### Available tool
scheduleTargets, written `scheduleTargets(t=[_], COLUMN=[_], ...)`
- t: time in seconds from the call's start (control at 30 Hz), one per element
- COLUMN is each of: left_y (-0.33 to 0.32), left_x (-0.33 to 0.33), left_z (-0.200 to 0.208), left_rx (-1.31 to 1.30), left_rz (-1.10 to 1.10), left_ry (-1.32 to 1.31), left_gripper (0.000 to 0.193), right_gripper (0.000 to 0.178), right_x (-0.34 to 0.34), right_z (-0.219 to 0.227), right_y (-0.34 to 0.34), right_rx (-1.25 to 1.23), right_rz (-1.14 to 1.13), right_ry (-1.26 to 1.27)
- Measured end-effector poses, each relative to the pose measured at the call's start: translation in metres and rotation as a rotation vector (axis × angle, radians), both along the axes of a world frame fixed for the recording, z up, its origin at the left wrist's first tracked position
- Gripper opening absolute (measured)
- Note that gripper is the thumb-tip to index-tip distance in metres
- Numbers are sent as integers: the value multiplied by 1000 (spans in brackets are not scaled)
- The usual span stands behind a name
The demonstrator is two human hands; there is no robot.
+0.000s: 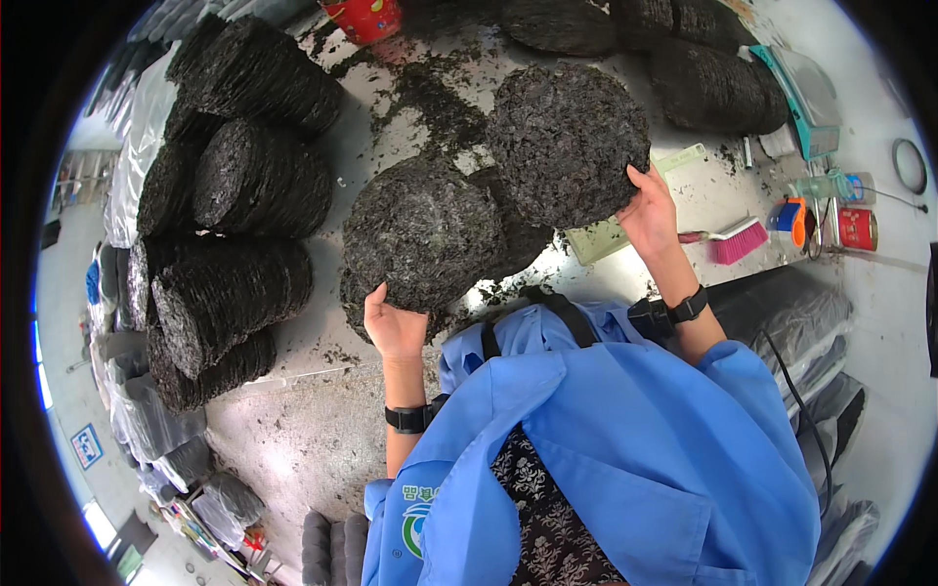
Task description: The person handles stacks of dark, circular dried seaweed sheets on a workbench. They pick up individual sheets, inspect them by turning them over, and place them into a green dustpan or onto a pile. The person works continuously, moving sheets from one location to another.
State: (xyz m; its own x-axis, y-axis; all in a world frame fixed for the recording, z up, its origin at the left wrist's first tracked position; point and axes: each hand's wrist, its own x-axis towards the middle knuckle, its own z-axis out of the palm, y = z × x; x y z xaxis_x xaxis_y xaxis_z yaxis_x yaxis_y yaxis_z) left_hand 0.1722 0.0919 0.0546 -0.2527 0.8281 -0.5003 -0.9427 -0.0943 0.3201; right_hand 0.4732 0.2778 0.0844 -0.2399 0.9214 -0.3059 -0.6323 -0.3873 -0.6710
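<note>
My left hand point(396, 330) grips the near edge of a round, dark dried seaweed cake point(425, 230), its thumb on top and its other fingers hidden underneath. To the right, my right hand point(648, 213) is closed on the right edge of a second seaweed cake point(567, 146), which tilts up toward me. Between and partly beneath these two lies another dark seaweed cake point(523, 249). More dark seaweed shows under the near left edge of the left cake. Loose seaweed flakes point(430, 103) are scattered on the pale table point(322, 234) beyond my hands.
Stacked seaweed cakes point(239, 293) line the table's left side; more stacks point(718, 90) stand back right. A red bucket point(363, 20) is at the far edge. To the right are a teal-edged scale point(806, 98), a pink-bristled brush point(740, 242), a pale green tray point(598, 241) and a red can point(858, 229).
</note>
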Motion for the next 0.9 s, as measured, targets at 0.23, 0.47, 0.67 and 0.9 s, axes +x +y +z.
scheduleTargets(t=[0.23, 0.47, 0.67, 0.9], left_y=[1, 10, 35, 32], left_x=[-3, 15, 36, 42], left_z=[-2, 19, 51, 51], left_rx=[-15, 186, 226, 69], left_rz=[6, 84, -289, -132], left_ry=[32, 437, 2212, 1698], left_gripper=[40, 44, 52, 87], right_gripper=[38, 36, 29, 33], right_x=[-2, -5, -40, -40], right_z=[2, -6, -7, -28], right_y=[-8, -13, -31, -36], right_rx=[4, -84, -226, -324], right_rz=[-14, 43, 218, 234], right_ry=[12, -33, 84, 133])
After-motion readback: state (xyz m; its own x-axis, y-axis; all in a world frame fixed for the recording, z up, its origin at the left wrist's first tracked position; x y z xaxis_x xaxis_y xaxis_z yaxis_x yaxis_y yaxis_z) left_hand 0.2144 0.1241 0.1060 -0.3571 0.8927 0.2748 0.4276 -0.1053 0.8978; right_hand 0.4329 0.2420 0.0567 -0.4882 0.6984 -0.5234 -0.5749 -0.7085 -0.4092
